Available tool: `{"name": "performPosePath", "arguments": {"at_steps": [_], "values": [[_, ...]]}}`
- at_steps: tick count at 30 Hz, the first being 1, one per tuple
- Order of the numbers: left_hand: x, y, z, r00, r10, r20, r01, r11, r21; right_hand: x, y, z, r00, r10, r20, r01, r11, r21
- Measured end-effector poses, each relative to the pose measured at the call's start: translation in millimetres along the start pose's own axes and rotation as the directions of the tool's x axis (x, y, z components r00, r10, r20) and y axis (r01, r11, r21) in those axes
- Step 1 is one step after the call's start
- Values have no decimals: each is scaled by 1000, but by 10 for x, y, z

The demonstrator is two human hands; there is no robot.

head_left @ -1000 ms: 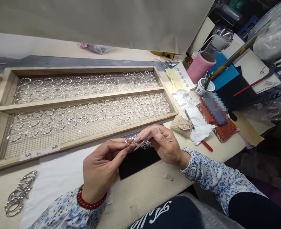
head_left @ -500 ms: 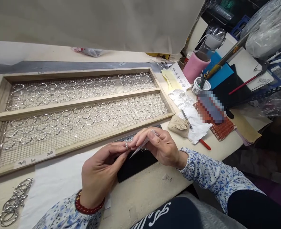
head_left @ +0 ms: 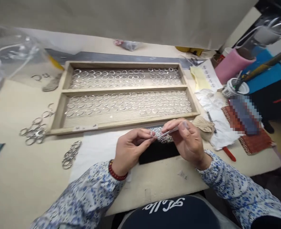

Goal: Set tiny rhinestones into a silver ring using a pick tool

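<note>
"What do the fingers hold?"
"The left hand (head_left: 131,146) has thumb and forefinger pinched narrow on a small shiny piece (head_left: 152,133); its exact form is too small to tell. The right hand (head_left: 190,141) grips a slim tool (head_left: 170,131), tip close to the piece. Whether they touch, I can't tell."

"Where is that?"
"Over the black pad (head_left: 152,156), beside a spread of silvery bits (head_left: 164,137)."

"How would you do it well?"
"I'd pinch only the piece's edge, rest both wrists, and steer the tip with small finger moves. Working over the pad should catch drops."

"And the surface?"
"A pale table (head_left: 23,187). A wooden tray (head_left: 131,123) of rings lies beyond the hands, a white cloth (head_left: 94,149) in front of it, loose rings (head_left: 71,155) to the left."

"The room?"
"Crowded at right: tissue (head_left: 220,133), a tub (head_left: 237,88), a pink cylinder (head_left: 234,65). A grey sheet (head_left: 121,22) hangs across the back."
</note>
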State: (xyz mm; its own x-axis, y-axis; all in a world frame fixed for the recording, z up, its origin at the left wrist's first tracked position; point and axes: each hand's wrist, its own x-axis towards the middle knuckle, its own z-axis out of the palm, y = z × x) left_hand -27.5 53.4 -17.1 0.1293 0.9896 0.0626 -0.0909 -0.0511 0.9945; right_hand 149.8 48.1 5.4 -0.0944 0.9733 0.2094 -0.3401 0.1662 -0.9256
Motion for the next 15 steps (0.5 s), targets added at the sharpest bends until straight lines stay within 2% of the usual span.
{"name": "performPosePath", "arguments": {"at_steps": [4, 9, 15], "values": [[1, -29, 21, 997, -73, 4, 73, 987, -144, -60, 10, -10, 999, -50, -5, 48, 981, -188], [-7, -28, 28, 994, -99, 40, 105, 968, -228, -82, 6, 12, 973, -203, 112, 231, 903, -363], [-8, -34, 23, 993, -102, 64, 116, 955, -272, -77, -18, 10, 955, -215, 206, 288, 841, -459]]}}
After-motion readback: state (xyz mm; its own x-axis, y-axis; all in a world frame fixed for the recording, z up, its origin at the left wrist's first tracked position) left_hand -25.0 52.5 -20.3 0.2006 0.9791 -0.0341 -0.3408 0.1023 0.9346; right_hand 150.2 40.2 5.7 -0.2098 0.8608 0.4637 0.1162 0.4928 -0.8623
